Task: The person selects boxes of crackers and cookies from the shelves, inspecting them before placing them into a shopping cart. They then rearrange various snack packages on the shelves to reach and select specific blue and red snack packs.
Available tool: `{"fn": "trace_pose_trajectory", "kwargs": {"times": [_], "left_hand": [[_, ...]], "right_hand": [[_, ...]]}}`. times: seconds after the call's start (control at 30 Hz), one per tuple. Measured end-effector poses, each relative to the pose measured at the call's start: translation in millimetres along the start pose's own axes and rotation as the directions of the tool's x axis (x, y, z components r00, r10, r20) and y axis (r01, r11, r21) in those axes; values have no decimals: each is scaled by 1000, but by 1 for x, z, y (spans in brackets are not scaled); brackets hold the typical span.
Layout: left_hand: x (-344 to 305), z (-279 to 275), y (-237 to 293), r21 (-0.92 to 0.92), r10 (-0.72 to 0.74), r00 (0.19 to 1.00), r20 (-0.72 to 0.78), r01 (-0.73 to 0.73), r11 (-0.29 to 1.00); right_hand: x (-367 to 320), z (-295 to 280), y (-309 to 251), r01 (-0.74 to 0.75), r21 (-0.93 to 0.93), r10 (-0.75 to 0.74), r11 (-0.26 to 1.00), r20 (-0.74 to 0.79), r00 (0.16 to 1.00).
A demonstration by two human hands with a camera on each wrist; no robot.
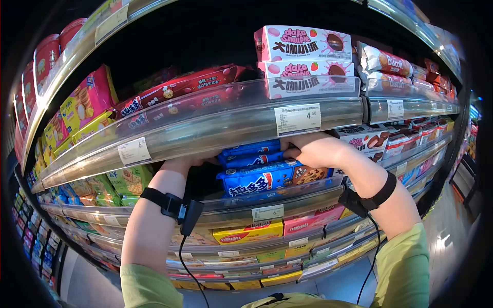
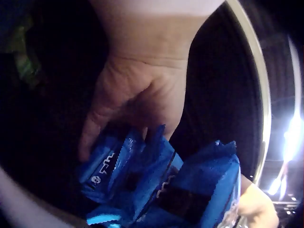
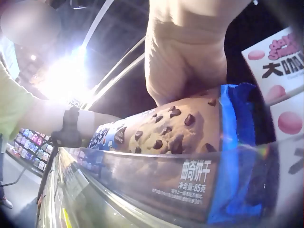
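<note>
Several blue cookie packs lie stacked on a middle shelf, a large printed pack in front and more blue packs behind and above it. At their left end my left hand reaches in under the upper shelf. The left wrist view shows that hand gripping the crimped ends of blue packs, thumb along one side, other fingers mostly hidden. My right hand holds the stack's right end with bent fingers. In the right wrist view its fingertips are hidden behind the cookie pack.
A clear plastic lip fronts the shelf. Close above my hands runs the upper shelf edge, carrying red cookie packs and white-and-pink boxes. Green packs stand left; more boxes stand right.
</note>
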State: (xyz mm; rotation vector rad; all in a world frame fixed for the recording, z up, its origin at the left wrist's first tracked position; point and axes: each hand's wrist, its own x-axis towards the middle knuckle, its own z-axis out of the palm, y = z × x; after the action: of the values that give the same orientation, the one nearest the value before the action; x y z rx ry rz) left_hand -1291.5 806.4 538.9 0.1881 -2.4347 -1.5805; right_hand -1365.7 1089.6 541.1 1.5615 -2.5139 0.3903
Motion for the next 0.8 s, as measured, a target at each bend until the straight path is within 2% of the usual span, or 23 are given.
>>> {"fn": "trace_pose_trajectory", "kwargs": {"times": [0.03,0.1,0.13,0.2,0.23,0.3,0.33,0.4,0.47,0.53,0.57,0.63,0.67,0.7,0.8], "left_hand": [[0,0,1,9,3,1000,12,-3,1000],[-1,0,3,25,11,999,41,-12,1000],[-3,0,2,33,13,998,56,-15,999],[-7,-1,5,50,26,995,101,-31,998],[-8,0,5,56,31,992,123,-38,998],[-11,0,7,69,41,985,167,-53,996],[-13,0,8,73,45,982,183,-59,996],[-16,3,8,80,49,977,205,-67,995],[-18,5,10,81,48,975,219,-67,995],[-16,9,10,75,29,974,227,-47,996],[-13,9,10,70,15,973,231,-32,997],[-13,10,14,64,-14,971,239,-1,998],[-15,9,16,117,-18,948,318,-21,993],[-18,9,19,170,-26,918,397,-45,984],[-25,8,23,140,-65,923,380,12,990]], "right_hand": [[-2,2,0,0,-3,0,1000,-1,1000],[-6,5,0,-37,-115,7,993,-253,967],[-5,4,-1,-37,-116,6,993,-254,967],[-6,2,-4,-216,-149,191,965,-165,968],[-8,4,-3,-218,-149,193,964,-166,967],[-14,10,1,-213,-190,150,958,-300,942],[-16,13,7,-213,-193,149,958,-302,942],[-19,19,21,-111,-254,-20,961,-462,887],[-14,28,29,-120,-265,-29,957,-497,867],[-14,26,26,-133,-274,-34,953,-529,848],[-13,24,23,-168,-305,13,937,-451,892],[-9,24,26,-201,-337,66,920,-372,926],[-5,29,35,-114,-343,-51,932,-438,898],[-4,29,34,-72,-345,-105,936,-469,877],[-4,26,25,32,-262,-190,965,-607,772]]}}
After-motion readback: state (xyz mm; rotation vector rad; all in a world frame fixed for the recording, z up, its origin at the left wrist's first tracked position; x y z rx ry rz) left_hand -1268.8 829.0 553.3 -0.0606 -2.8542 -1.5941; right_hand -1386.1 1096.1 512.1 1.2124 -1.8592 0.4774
